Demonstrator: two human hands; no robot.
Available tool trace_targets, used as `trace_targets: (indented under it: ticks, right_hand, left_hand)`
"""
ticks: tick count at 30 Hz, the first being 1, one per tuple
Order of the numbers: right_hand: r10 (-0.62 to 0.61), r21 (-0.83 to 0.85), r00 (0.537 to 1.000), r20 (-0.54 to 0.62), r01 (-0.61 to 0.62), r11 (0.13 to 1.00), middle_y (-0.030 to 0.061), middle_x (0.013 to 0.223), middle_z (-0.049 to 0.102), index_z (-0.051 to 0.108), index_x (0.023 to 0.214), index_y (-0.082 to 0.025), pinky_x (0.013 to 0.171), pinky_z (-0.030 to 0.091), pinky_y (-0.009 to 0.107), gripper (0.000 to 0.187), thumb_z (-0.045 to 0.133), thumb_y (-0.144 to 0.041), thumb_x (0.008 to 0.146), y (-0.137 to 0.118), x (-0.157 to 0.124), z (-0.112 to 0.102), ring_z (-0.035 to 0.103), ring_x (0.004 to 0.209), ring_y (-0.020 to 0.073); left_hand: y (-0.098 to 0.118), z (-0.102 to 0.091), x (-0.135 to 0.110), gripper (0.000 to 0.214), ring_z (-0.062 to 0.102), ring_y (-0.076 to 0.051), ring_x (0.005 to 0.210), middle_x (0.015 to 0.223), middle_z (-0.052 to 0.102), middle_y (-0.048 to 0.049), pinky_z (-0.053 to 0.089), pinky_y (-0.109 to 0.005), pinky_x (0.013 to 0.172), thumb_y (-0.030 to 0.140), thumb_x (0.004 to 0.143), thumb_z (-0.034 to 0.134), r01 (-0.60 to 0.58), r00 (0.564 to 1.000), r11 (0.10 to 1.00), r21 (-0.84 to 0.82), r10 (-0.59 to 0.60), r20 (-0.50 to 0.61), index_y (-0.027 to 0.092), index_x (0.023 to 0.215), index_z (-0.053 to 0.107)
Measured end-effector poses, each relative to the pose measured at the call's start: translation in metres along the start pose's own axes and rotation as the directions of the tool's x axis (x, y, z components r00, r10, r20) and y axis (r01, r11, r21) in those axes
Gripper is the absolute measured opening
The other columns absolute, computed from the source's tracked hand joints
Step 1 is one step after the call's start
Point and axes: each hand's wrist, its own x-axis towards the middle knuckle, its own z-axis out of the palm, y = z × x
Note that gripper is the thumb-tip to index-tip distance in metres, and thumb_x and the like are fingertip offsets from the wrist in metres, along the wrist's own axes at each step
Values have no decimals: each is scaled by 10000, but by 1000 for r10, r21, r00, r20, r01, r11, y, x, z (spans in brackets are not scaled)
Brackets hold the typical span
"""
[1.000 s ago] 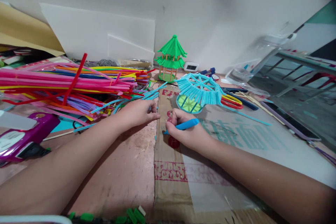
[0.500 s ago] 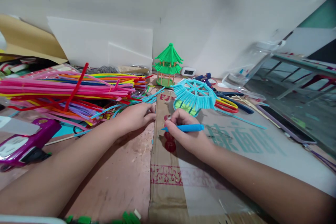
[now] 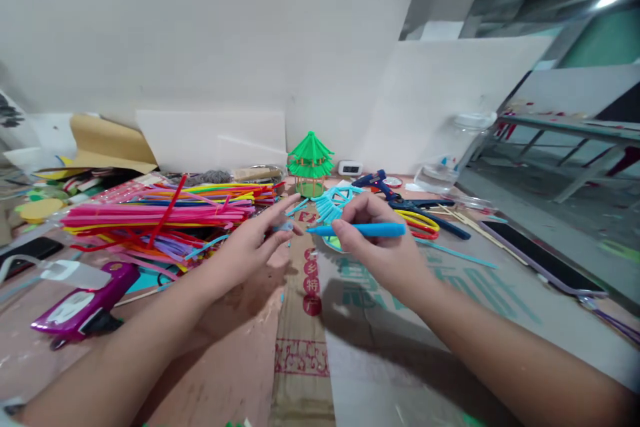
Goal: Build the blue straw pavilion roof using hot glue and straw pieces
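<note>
My right hand is closed around a blue marker pen, its pointed tip aimed left. My left hand hovers just left of the tip, index finger stretched out and thumb apart. A small pale-blue bit shows between its fingers; I cannot tell whether the hand touches it. Behind the right hand, partly hidden, sits a light-blue roof-shaped piece made of pipe cleaners. Farther back stands a small green pavilion model with a tiered roof on thin posts.
Bundled coloured pipe cleaners and a purple device lie at left. To the right are a glue gun, yellow-and-red-handled pliers, a phone and a clear jug. Printed cardboard covers the middle.
The view has tilted up. My left hand has lifted, its fingers extending towards the pen. My right hand, still holding the marker pen, has moved in front of the blue roof piece.
</note>
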Motion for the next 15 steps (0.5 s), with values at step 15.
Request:
trace_targets:
  ticks: [15]
  right_hand:
    - [-58, 62, 990, 127, 50, 997, 6, 800, 631, 619, 854, -190, 699, 455, 256, 92, 640, -278, 844, 18, -12, 15, 571, 741, 129]
  left_hand:
    - [5, 1, -2, 364, 637, -242, 1094, 1176, 703, -55, 500, -320, 925, 399, 900, 525, 18, 994, 997, 76, -26, 106, 264, 1215, 647]
